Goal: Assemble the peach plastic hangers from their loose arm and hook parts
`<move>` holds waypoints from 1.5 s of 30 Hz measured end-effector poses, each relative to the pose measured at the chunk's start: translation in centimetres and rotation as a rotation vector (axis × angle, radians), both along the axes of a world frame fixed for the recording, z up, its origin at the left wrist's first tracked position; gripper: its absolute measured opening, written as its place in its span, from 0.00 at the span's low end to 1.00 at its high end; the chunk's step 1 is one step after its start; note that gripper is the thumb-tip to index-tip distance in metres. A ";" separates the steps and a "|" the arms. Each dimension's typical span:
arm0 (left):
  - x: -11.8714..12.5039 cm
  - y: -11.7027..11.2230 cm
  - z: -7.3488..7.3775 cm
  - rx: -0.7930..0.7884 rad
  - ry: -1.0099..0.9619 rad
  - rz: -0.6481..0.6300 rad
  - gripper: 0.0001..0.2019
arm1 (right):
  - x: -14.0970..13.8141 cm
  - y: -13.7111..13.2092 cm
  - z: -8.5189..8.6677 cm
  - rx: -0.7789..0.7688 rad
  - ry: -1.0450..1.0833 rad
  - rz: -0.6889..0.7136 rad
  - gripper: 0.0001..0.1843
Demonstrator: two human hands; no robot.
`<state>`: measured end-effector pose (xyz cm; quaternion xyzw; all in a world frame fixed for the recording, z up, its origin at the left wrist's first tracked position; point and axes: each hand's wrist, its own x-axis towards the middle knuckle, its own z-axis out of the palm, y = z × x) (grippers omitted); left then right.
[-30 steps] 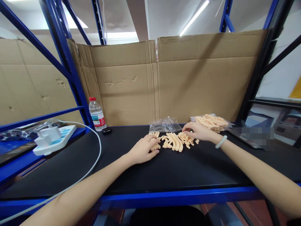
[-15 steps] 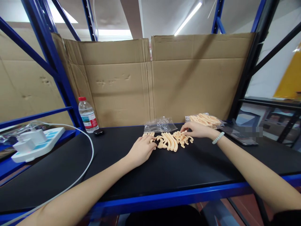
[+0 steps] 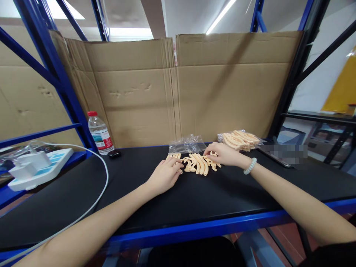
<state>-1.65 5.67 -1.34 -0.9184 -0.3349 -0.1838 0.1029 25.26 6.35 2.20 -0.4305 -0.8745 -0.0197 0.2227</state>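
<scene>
Left hand: loosely curled, palm down, over the leftmost pieces; touching there, but impossible to tell whether gripping any.
Right hand: bent at the fingers over the small pieces at the right end, with thumb side toward the middle; partly opened, grip hidden underneath.
Pale pieces: spread in a row between and under both hands; smooth, cream-coloured, long curved strips mid-row, smaller knobbly shapes to the right, straighter ones half covered at left.
Bracelet: pale, round-beaded, on the right wrist.
Clear bag: thin, crinkled, glossy, just behind the row.
Filled bag: packed with similar cream strips, beyond the right hand, lower edge partly masked by the forearm.
Dark flat object: blurred by pixel blocks, too obscured to identify.
Table: matte black, broad between forearms, ending in a blue front edge.
Cardboard: creased, upright, closing off the back.
Bottle: transparent, red-capped, well apart at left.
</scene>
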 end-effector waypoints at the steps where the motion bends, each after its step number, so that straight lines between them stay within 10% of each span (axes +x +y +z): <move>1: 0.0 0.0 0.0 -0.001 -0.001 -0.002 0.11 | -0.7 -0.2 -0.3 0.018 0.004 0.005 0.09; 20: 0.1 0.0 -0.5 0.001 0.006 0.004 0.10 | -6.1 -1.7 -3.6 0.123 -0.055 -0.118 0.12; 31: 0.1 -0.2 0.1 0.106 0.054 -0.007 0.11 | -4.1 -1.8 -1.1 -0.091 0.366 -0.112 0.12; 37: -0.3 -0.6 1.4 0.111 -0.037 0.017 0.11 | -3.8 -1.7 -0.7 -0.449 0.750 -0.033 0.16; 45: -1.5 -0.5 2.3 -0.127 -0.296 -0.008 0.12 | -3.8 -1.4 -1.1 -0.739 0.976 -0.016 0.18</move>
